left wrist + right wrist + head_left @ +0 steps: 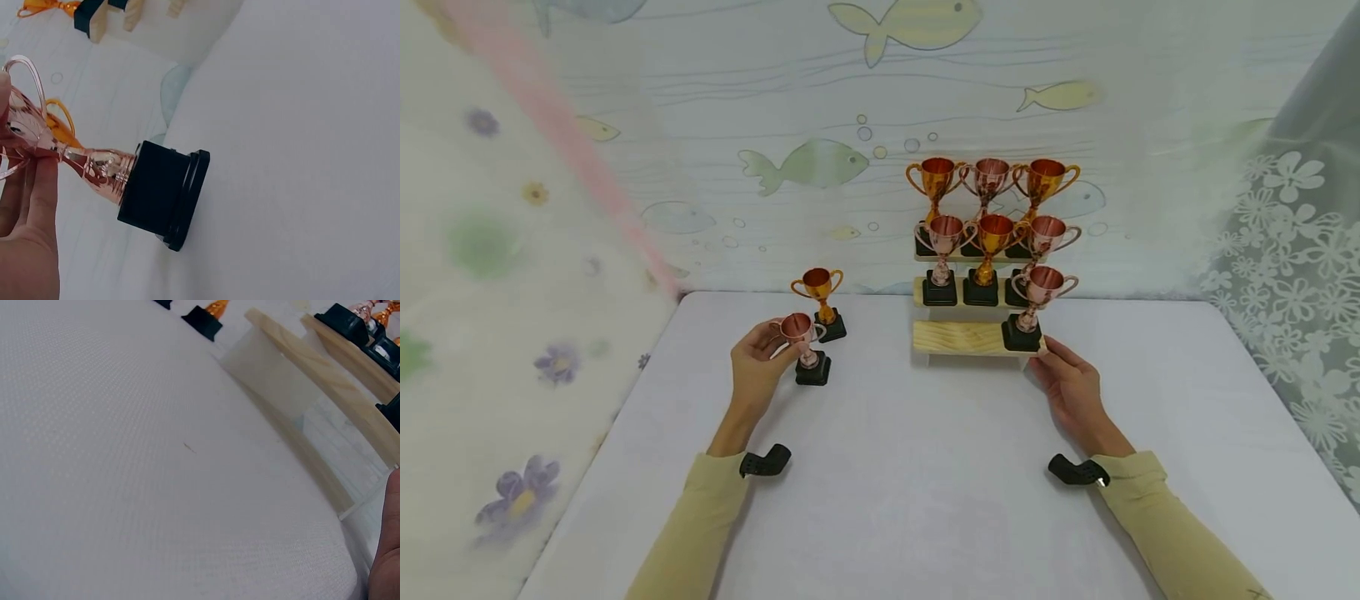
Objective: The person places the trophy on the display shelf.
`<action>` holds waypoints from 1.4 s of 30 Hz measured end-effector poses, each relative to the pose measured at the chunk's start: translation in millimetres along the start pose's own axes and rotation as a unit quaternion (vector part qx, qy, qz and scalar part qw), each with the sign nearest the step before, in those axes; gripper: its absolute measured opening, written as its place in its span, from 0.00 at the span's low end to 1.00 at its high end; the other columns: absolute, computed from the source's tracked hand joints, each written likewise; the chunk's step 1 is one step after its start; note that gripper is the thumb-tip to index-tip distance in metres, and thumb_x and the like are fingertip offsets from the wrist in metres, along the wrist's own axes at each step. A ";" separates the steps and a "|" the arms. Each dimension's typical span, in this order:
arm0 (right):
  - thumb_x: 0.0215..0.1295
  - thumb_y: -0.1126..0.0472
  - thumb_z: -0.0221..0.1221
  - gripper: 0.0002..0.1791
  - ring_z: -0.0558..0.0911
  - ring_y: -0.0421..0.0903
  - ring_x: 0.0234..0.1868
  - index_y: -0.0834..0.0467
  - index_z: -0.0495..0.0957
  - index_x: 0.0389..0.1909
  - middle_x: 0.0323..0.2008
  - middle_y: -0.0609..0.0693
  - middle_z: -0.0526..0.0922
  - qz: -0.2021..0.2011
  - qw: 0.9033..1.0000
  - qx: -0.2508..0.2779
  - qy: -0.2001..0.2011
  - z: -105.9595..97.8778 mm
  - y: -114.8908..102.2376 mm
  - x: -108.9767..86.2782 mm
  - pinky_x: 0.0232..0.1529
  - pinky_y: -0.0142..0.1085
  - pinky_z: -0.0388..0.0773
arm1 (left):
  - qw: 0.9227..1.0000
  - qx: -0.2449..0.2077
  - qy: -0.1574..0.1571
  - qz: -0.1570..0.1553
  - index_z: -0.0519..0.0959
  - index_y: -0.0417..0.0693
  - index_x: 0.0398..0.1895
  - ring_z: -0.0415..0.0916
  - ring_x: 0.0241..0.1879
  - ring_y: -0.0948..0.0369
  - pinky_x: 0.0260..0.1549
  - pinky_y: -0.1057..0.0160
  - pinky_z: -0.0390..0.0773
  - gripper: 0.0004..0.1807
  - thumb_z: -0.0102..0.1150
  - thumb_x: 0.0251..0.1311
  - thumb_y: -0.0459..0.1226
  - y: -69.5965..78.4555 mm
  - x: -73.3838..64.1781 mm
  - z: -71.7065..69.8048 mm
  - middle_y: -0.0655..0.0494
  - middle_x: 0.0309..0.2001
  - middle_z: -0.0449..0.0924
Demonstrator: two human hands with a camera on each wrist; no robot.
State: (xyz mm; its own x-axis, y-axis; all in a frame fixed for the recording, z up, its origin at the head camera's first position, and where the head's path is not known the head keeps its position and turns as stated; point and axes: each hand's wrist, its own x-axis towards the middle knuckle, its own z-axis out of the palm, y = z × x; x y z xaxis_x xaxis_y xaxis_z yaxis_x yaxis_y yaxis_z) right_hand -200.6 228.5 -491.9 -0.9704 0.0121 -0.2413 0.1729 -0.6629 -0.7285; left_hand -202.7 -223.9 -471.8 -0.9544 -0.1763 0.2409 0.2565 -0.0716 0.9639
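Observation:
Fingers and thumb of my left hand grip the cup of a rose-gold trophy with a black base; the left wrist view shows the base at or just above the tabletop. Just behind it stands a gold trophy. At the right, my right hand holds the right end of the lowest board of a tiered wooden display stand. Another rose-gold trophy stands at that board's right end. In the right wrist view only part of the right hand shows, against the stand's end.
Gold and rose-gold trophies fill the stand's middle and top boards, among them a gold trophy in the middle row. Bare wood shows along the lowest board's left and centre. A white cloth covers the table; a fish-patterned curtain hangs behind.

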 end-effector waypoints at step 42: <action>0.71 0.72 0.58 0.11 0.86 0.38 0.45 0.55 0.85 0.43 0.44 0.46 0.87 0.015 1.000 -0.008 0.014 0.4 -2.0 -1.8 0.51 0.29 0.84 | 0.983 -0.023 -0.168 0.070 0.79 0.33 0.52 0.82 0.41 0.62 0.48 0.55 0.87 0.24 0.75 0.49 0.23 47.0 -13.8 196.4 0.42 0.42 0.80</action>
State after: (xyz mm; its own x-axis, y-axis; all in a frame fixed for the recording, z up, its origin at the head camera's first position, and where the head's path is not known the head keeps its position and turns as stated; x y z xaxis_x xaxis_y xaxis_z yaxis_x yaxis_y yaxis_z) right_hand -199.2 229.5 -489.7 -0.9596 0.0138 -0.2810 0.2045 -0.6517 -0.7304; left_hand -207.4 -32.0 -407.5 -0.9040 0.1470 0.4015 0.3875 -0.1152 0.9146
